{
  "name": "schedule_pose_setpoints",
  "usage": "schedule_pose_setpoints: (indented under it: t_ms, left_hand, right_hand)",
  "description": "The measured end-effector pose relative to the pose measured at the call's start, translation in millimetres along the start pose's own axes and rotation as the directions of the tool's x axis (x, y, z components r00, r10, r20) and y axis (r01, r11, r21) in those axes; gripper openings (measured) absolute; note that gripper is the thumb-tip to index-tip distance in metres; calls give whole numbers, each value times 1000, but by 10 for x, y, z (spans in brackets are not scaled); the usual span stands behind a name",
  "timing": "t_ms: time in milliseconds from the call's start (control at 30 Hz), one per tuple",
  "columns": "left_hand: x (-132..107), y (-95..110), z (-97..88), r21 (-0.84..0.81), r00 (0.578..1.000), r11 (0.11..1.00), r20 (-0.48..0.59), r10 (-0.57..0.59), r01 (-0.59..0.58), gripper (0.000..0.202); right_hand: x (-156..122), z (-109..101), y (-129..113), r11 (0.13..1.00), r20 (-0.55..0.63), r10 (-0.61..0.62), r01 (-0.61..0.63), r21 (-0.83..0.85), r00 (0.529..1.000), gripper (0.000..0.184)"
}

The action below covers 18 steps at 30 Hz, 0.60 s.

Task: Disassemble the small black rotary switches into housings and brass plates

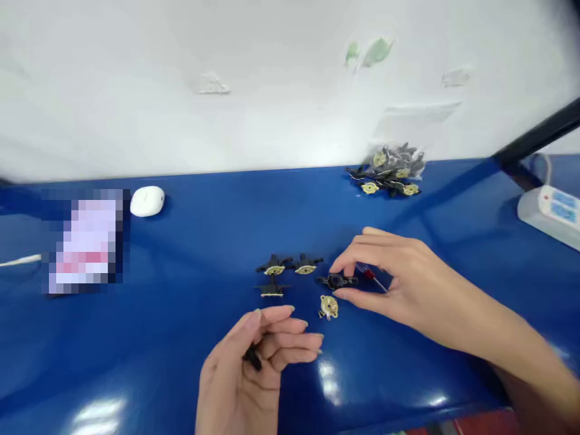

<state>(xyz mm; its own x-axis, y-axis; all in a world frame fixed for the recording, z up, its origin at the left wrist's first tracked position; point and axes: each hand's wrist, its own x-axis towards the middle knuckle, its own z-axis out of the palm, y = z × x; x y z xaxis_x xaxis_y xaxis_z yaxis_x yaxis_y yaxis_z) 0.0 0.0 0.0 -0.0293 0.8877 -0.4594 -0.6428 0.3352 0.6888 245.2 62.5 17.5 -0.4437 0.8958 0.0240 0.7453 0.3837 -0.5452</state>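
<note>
My left hand (260,362) is palm up with fingers loosely curled around a small black piece (252,357), mostly hidden in the palm. My right hand (394,275) pinches a black plastic part with a round middle and side arms (335,281) between thumb and fingertips, at table height. Under the right palm shows a thin tool with a red and clear handle, apparently a screwdriver (368,272); I cannot tell whether the hand touches it. Just in front lies a brass-coloured plate (329,306) with tiny screws beside it. Several black parts with brass plates (274,266) stand left of the right hand.
At the back of the blue table (203,223), a pile of similar black and brass parts (389,175) lies partly in a clear bag. A white power strip (550,211) sits far right. On the left are a white case (147,201) and a blurred-out phone-like device (88,241).
</note>
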Motion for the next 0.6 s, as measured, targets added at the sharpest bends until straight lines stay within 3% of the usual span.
schedule_pose_setpoints:
  t_ms: [233,600]
  left_hand:
    - [-7,-22,5,39,1000,999,-28,-11,12,10]
    - [8,-39,-8,17,997,998,-62,-56,57,18]
  right_hand:
    - [-11,24,68,998,24,-3,4,-60,1000,10]
    - [21,11,25,999,89,36,-37,12,995,17]
